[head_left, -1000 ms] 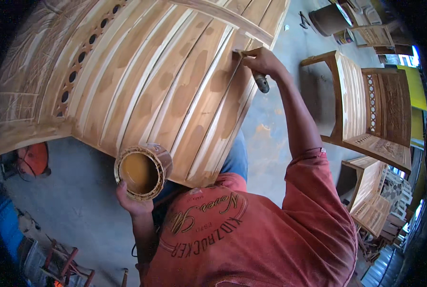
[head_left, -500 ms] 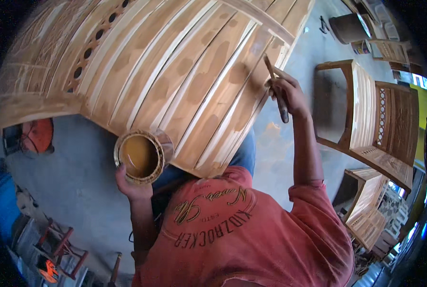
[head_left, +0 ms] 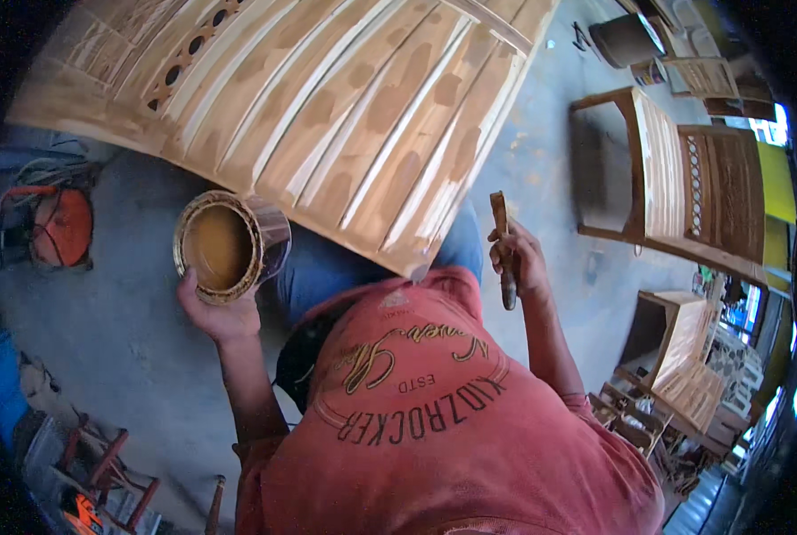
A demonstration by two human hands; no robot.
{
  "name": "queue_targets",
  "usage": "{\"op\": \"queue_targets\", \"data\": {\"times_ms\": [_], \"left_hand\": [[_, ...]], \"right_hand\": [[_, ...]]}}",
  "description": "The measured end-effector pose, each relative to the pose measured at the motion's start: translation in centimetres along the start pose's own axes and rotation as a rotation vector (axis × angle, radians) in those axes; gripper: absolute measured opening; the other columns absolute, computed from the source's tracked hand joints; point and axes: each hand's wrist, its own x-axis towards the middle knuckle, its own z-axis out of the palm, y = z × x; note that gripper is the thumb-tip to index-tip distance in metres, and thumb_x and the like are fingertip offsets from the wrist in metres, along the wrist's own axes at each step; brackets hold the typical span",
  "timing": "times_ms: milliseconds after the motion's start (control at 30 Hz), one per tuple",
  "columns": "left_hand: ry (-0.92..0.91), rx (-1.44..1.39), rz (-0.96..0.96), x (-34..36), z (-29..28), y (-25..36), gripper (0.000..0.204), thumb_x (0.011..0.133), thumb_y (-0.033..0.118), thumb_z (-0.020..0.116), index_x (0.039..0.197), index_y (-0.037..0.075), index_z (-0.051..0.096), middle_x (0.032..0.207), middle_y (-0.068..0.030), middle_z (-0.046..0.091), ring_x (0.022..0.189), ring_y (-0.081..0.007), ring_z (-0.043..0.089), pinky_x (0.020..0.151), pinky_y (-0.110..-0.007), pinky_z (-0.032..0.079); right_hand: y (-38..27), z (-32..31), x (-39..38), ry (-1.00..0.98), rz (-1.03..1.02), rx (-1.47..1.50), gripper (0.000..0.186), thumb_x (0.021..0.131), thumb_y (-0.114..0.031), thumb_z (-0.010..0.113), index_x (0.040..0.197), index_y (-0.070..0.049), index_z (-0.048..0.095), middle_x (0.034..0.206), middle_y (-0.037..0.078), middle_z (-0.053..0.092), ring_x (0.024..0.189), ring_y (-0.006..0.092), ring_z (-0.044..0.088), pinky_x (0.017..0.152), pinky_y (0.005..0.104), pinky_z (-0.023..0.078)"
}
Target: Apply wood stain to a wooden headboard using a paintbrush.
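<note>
My left hand (head_left: pixel 224 310) grips a clear, round tub (head_left: pixel 272 234) with a crusted rim, partly filled with a yellow-brown liquid (head_left: pixel 213 241). The tub is tilted toward me, beside the near corner of a slatted wooden bench (head_left: pixel 363 169). Wet-looking darker patches and pale streaks show on its slats. In my right hand (head_left: pixel 525 260) is a paintbrush (head_left: pixel 505 254), its flat end up and its dark handle pointing down. The brush is held off the bench's right edge, apart from the wood. Part of the handle is hidden behind my fingers.
Another wooden bench (head_left: pixel 661 169) stands on the right, with further wooden furniture (head_left: pixel 679 357) nearer. A dark bucket (head_left: pixel 626 40) sits at the far right. On the left are an orange-red round device (head_left: pixel 62 227) and a small reddish-brown wooden frame (head_left: pixel 104 459) on the grey floor (head_left: pixel 148 374).
The brush in my right hand has come off the slats, down toward me. My left hand and the tub have shifted slightly left, and the view has moved.
</note>
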Motion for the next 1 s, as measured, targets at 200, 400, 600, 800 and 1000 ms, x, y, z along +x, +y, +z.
{"op": "queue_targets", "data": {"times_ms": [200,400,600,800,1000], "left_hand": [[-0.036,0.061,0.006,-3.6,-1.6,0.9,0.050,0.083,0.033,0.046,0.126,0.007,0.048,0.121,-0.0130,0.055,0.108,-0.0237,0.054,0.084,-0.038,0.046],[-0.043,0.025,0.018,-7.8,-2.9,1.0,0.051,0.083,0.033,0.045,0.126,0.005,0.047,0.121,-0.0134,0.055,0.108,-0.0239,0.053,0.086,-0.036,0.044],[-0.054,0.067,-0.019,-11.5,-4.2,-0.8,0.051,0.083,0.032,0.045,0.125,0.003,0.047,0.120,-0.0137,0.056,0.108,-0.0240,0.053,0.088,-0.035,0.043],[-0.149,0.110,-0.102,-11.5,-3.4,-2.0,0.052,0.082,0.031,0.045,0.124,0.002,0.047,0.120,-0.0142,0.056,0.108,-0.0237,0.054,0.089,-0.035,0.042],[-0.151,0.174,-0.128,-11.1,-2.3,-2.4,0.052,0.082,0.031,0.045,0.124,0.001,0.047,0.119,-0.0143,0.056,0.108,-0.0233,0.054,0.089,-0.034,0.042]], "right_hand": [[0.2,2.1,-0.5,0.013,-0.058,-0.292,0.042,0.082,-0.008,0.054,0.123,0.000,0.054,0.073,0.006,0.055,0.054,0.0127,0.049,0.047,0.0220,0.040],[-4.0,5.8,1.0,-0.069,-0.152,-0.475,0.043,0.082,-0.011,0.059,0.125,-0.007,0.056,0.073,0.006,0.057,0.055,0.0113,0.049,0.049,0.0209,0.041],[-1.2,3.9,-1.8,-0.023,-0.172,-0.381,0.043,0.082,-0.009,0.060,0.125,-0.007,0.055,0.076,0.006,0.057,0.056,0.0118,0.049,0.052,0.0213,0.043],[1.8,0.9,-6.0,0.058,-0.186,-0.457,0.044,0.082,-0.007,0.061,0.126,-0.009,0.055,0.084,0.007,0.056,0.062,0.0140,0.051,0.057,0.0247,0.044],[3.2,1.5,-9.6,-0.081,-0.372,-1.060,0.042,0.084,-0.008,0.059,0.125,-0.011,0.055,0.087,0.009,0.054,0.067,0.0186,0.051,0.063,0.0292,0.044]]}}
